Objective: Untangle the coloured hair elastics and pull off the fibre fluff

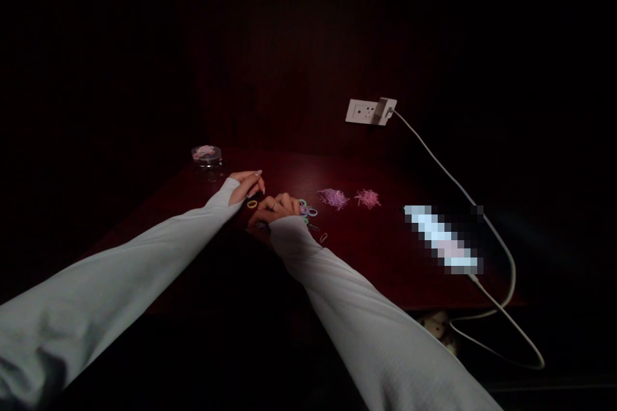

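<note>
My left hand (247,186) rests on the dark red table, fingers loosely bent and a little apart, with nothing visible in it. Just below its fingers lies a small yellow ring (252,204). Close beside it, my right hand (279,209) is curled down toward the tabletop; its fingertips are mostly hidden, and what they hold, if anything, I cannot make out. Several small pastel rings (312,212) in blue, green and purple lie at the right hand's outer side, partly covered by it. A thin pale loop (323,237) like a pin lies near the right wrist.
A clear round container (206,155) with a pink-patterned lid stands at the back left. Right of my hands lie a purple heap (333,198) and a pink heap (367,198) of thin pieces. A white cable (450,173) runs from the wall socket (361,112) to a pixelated device (441,239).
</note>
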Action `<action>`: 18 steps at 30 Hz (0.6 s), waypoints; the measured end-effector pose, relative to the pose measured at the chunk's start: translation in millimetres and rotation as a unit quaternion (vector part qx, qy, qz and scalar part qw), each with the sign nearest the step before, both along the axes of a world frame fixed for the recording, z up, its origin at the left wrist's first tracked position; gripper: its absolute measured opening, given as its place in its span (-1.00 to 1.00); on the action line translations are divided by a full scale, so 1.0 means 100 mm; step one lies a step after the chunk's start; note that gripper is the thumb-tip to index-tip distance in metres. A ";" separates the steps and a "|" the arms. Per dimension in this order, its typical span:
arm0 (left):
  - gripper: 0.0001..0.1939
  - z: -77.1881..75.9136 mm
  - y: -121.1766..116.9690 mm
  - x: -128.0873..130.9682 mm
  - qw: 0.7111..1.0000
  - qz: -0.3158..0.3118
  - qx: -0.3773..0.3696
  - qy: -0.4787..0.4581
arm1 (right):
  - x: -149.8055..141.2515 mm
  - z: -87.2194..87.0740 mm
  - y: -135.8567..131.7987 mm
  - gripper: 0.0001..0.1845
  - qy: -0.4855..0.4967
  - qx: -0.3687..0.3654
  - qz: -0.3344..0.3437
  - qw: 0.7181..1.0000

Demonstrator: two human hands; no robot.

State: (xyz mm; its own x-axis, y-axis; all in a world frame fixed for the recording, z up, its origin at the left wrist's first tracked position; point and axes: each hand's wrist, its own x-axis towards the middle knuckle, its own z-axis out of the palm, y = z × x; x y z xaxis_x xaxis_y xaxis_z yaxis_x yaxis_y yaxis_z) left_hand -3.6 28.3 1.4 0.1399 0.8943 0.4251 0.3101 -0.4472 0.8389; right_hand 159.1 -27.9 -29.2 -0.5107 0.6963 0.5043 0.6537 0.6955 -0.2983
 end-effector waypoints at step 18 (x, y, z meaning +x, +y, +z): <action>-0.48 -0.06 -0.18 0.03 0.983 -0.080 0.004 0.164 | 0.09 0.07 0.08 -0.88 0.221 -0.064 -0.132 0.964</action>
